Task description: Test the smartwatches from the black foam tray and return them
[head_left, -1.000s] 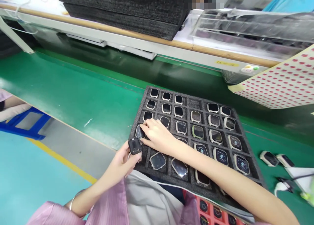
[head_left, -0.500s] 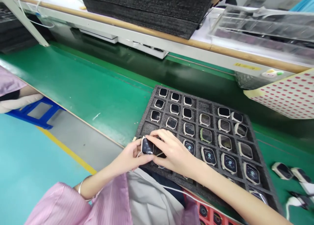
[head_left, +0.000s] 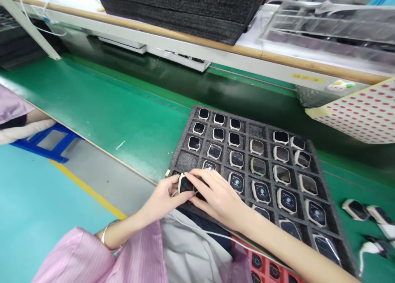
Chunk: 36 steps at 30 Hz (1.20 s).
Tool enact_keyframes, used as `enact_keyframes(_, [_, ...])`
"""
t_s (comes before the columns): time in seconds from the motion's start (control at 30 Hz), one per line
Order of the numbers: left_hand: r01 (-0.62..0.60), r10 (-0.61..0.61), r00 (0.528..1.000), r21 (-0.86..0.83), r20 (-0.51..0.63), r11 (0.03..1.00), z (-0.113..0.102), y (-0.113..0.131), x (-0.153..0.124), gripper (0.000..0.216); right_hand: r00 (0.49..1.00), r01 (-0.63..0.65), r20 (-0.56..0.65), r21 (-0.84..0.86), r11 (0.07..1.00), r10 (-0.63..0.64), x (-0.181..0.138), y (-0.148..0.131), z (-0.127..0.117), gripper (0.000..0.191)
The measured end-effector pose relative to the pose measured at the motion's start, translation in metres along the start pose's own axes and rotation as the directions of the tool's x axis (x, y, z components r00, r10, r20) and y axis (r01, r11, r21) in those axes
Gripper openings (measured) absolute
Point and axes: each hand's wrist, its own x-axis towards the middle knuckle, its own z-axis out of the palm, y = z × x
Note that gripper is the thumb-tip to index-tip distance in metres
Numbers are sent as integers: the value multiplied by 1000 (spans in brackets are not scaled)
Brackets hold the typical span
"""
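Observation:
A smartwatch case with a pale frame and a dark screen is held low over the near left corner of a dark foam tray. My left hand grips its left side between thumb and fingers, and a white cable shows by those fingers. On its right side my right hand is closed, fingertips against the case's top and right edge. Part of the case is hidden by the fingers. Similar watches sit in the tray's compartments, including several with lit dials such as one watch beside my right hand.
The tray lies on a green bench. Right of it are two loose watches and a white plug. A red tray shows below. Black foam blocks stand on the shelf ahead. Another person's sleeve is at left.
The held watch has tilted slightly and its screen reflects less light. My right hand has shifted a little, and a lit watch in the tray behind it now shows.

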Motion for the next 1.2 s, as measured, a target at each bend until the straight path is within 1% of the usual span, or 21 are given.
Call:
enact_keyframes(0.07, [14,-14,1000,41,-9,999,2,2,0,33,1000,-12,10,28,1000,12,-2,3,-1,33])
enact_keyframes(0.17, [10,-11,1000,85,12,996,3,2,0,37,999,-14,47,99,995,10,-4,9,-4,37])
enact_keyframes(0.27, [11,-13,1000,102,22,995,2,1,-1,36,997,-20,73,173,985,8,-6,14,-5,40])
enact_keyframes(0.33, [5,-8,1000,97,30,995,2,1,-1,35,997,-18,75,175,984,5,-7,14,-5,39])
enact_keyframes(0.47, [-22,19,999,105,29,994,3,0,-1,31,999,-10,51,83,997,6,-6,10,-3,34])
enact_keyframes(0.6, [-32,31,999,110,10,993,3,0,-1,23,998,-51,-26,33,998,52,-6,2,5,35])
enact_keyframes(0.7, [-38,39,999,93,-9,995,3,2,-2,21,992,-98,-77,-10,995,97,-15,-6,15,42])
enact_keyframes(0.77, [-44,46,999,69,-20,997,3,3,-3,20,985,-145,-99,-50,988,140,-27,-12,20,51])
enact_keyframes(0.83, [-51,52,999,51,-14,997,3,5,-3,20,985,-156,-95,-105,982,147,-42,-17,23,56])
enact_keyframes(0.87, [-56,57,998,50,-8,997,3,6,-3,20,988,-144,-79,-143,979,134,-50,-18,24,55])
enact_keyframes(0.93, [-70,70,998,58,1,996,4,7,-3,19,995,-100,-39,-239,966,94,-65,-18,26,44])
enact_keyframes(1.03, [-77,76,997,58,15,995,5,8,-2,18,997,-71,-24,-352,933,67,-80,-12,26,34])
enact_keyframes(1.2, [-92,92,996,65,13,994,5,9,6,18,997,-74,-62,-364,928,54,-83,3,23,36])
